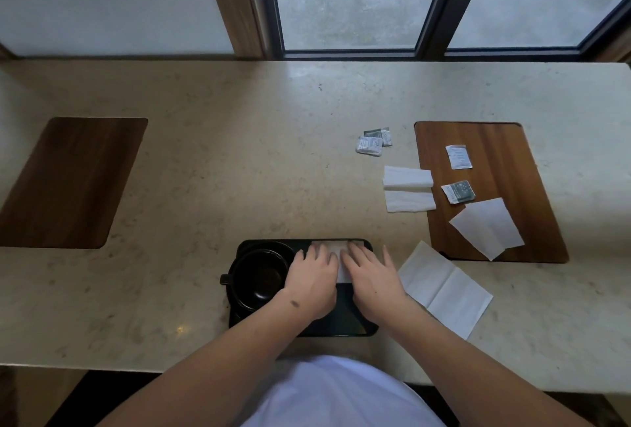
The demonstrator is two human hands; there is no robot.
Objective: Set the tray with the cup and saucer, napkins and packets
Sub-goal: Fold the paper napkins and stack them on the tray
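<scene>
Both my hands lie flat on a white napkin [336,256] in the right half of the black tray [362,326]. Left hand [312,278] and right hand [370,278] sit side by side, fingers straight and spread, palms down, pressing the paper rather than gripping it. Neither hand holds anything.

The napkin runs toward the tray's far rim; its far edge shows beyond my fingertips, the rest is hidden under the hands. Just left of the left hand, the black cup [259,278] sits on the tray, small handle pointing left. A saucer under it: cannot tell, all dark on dark.

Still off the tray, all on my right:
- unfolded napkin [444,288] on the desk [205,160], just beside the right hand, long axis running diagonally from near-right to far-left.
- folded napkins [408,193], farther out, right of centre, long axis left-right.
- another open napkin [486,227] on the near end of the wooden board [512,140].
- two packets on that board: white packet [459,156], dark-printed packet [458,191].
- cluster of packets [374,141] on the desk, beyond the folded napkins.

A second wooden board [71,181] lies far left, bare.

Judgement: napkin placement under way; packets not yet loaded. Everything remaining lies right and forward of the tray, so the right hand is the nearer one for each pickup.
</scene>
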